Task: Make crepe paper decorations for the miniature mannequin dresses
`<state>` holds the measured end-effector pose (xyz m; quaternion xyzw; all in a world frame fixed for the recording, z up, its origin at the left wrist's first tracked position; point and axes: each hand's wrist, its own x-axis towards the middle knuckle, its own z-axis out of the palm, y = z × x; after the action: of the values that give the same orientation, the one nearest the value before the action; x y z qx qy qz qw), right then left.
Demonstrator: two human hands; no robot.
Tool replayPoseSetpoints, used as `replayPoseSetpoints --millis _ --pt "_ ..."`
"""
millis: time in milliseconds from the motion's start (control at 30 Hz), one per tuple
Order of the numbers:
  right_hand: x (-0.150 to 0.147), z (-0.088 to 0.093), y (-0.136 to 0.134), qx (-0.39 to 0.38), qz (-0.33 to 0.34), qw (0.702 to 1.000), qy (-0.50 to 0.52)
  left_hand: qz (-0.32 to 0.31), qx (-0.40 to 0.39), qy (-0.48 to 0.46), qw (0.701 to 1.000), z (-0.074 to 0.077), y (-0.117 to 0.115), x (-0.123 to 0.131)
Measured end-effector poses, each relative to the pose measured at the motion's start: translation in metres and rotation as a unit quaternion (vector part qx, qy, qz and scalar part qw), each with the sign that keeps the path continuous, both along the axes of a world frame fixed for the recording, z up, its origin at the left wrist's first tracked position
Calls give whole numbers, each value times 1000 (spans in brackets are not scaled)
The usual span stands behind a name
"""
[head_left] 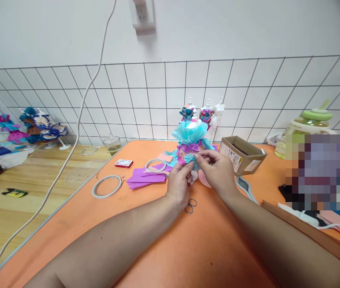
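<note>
A small white dress form (195,123) stands in front of me, wearing a ruffled turquoise paper top (190,132) and purple pleated paper pieces (192,147). Low on its front is a turquoise pleated paper fan (189,158). My left hand (179,180) pinches the fan's lower edge between thumb and fingers. From the right, my right hand (217,170) pinches the fan's other side with thumb and forefinger. Below the hands lie scissors (190,206), only their handle loops showing. Purple paper sheets (146,178) and a tape roll (155,165) lie left of the dress form.
Another tape roll (107,187) and a small red-and-white box (124,163) are on the orange table (158,248). Right of the hands stands an open cardboard box (243,156). More dress forms (217,112) stand behind. A white cable (78,120) hangs across the left.
</note>
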<state>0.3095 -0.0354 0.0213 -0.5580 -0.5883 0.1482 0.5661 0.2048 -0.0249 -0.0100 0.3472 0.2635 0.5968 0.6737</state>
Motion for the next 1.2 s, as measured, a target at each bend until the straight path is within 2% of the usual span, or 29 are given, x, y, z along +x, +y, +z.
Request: replayPoseSetpoints --millis 100,167,300,367,433,500,633,867,967,1200 --pt "0 -6 -5 54 -12 998 8 3 -19 -18 1000 2 -1 0" --pt "2 -14 -8 120 -18 992 -44 4 -27 -28 999 4 -2 0" --pt "11 -30 -7 231 6 941 -248 2 -8 -36 999 3 -3 -1" --pt "14 -35 -3 259 -15 916 -307 5 2 -33 999 1 -3 0" --pt "14 -35 0 266 -40 904 -333 5 7 -30 1000 -1 -2 0" --pt "13 -33 0 260 -45 905 -334 3 14 -26 1000 -4 -1 0" --pt "9 -27 -3 220 -31 930 -292 0 32 -4 999 -6 1 -1" --pt "7 -22 -3 192 25 970 -146 -1 38 2 999 -6 8 -5" --pt "6 -22 -2 191 27 972 -136 7 33 -1 999 -7 12 -6" --pt "8 -28 -5 218 9 959 -181 -4 5 -13 1000 -9 11 -4"
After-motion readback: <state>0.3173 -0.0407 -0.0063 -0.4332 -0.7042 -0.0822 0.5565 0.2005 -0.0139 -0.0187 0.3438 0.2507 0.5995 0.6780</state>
